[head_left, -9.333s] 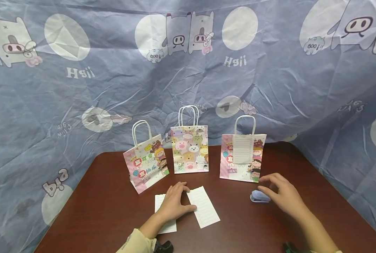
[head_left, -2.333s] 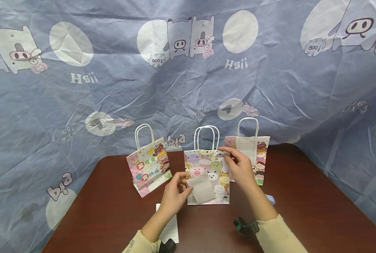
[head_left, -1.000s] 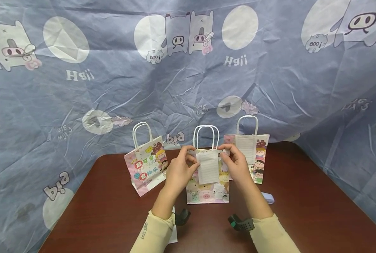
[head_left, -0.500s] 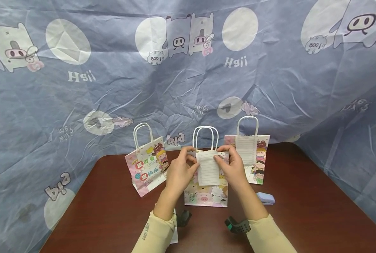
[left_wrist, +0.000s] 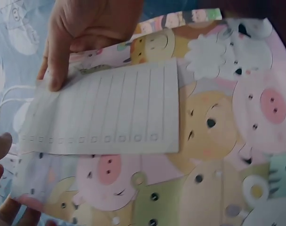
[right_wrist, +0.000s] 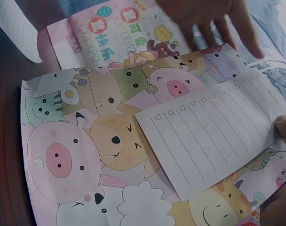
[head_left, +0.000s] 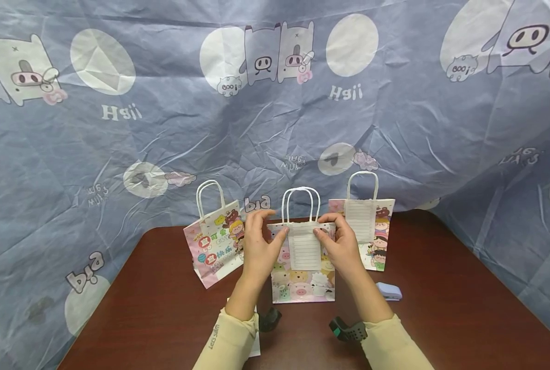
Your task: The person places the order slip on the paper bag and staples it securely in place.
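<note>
A small paper gift bag (head_left: 300, 292) with animal faces and white handles stands in front of me in the head view. A lined paper slip (head_left: 304, 252) lies against the upper front of it. My right hand (head_left: 344, 249) pinches slip and bag together at the top edge, right of the handles; its thumb (left_wrist: 57, 75) presses on the slip in the left wrist view. Beside the top left corner, my left hand (head_left: 258, 252) has its fingers spread and grips nothing, thumb close to the slip's edge. The right wrist view shows the left fingers (right_wrist: 244, 30) apart from the slip.
A pink-and-white cartoon bag (head_left: 216, 257) stands at the left. Behind on the right is a similar bag (head_left: 380, 252) carrying a lined slip (head_left: 360, 221). A light blue stapler (head_left: 389, 291) lies right of my right forearm. Another slip (head_left: 256, 347) is partly under my left forearm.
The animal-face bag has come forward from the back, and one slip has gone from the table onto its front. In the last half second my left fingers have let go of the bag's top.
</note>
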{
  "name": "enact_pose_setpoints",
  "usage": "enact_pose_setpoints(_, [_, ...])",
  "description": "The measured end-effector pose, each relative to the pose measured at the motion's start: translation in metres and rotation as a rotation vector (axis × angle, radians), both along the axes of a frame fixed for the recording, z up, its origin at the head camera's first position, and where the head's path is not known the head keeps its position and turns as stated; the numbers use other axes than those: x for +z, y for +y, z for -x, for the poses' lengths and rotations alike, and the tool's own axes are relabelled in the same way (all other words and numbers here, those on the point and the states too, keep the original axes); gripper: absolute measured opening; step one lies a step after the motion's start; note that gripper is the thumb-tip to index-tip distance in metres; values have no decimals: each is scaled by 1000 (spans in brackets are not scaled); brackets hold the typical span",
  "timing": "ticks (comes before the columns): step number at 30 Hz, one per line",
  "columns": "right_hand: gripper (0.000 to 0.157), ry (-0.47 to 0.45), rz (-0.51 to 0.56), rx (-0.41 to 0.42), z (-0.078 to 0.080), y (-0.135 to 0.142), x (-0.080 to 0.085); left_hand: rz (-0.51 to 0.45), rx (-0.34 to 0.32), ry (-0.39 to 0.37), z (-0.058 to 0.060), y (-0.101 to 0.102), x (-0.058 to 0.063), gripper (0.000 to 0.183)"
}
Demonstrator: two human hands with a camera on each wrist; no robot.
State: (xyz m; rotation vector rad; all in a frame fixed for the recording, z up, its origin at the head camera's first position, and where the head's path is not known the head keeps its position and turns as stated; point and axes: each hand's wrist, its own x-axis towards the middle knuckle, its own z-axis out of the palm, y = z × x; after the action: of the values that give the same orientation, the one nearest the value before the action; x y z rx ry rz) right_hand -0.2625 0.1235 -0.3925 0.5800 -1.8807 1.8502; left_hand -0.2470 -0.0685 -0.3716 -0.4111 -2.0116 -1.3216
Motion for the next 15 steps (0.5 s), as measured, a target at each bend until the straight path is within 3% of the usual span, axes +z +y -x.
enact_pose_setpoints(3, [21,2,-6,-3,-1,0,-1,-92,-127,-106,2,4,-7,44])
enact_pose_setpoints(5, [22,3,-6,-8,0,-1,-1,-142,-167,-139,3,6,-12,43])
enact_pose_setpoints(15, [27,-2,-6,-23,1,-4,-1,-242,-130,-64,6,16,-19,40])
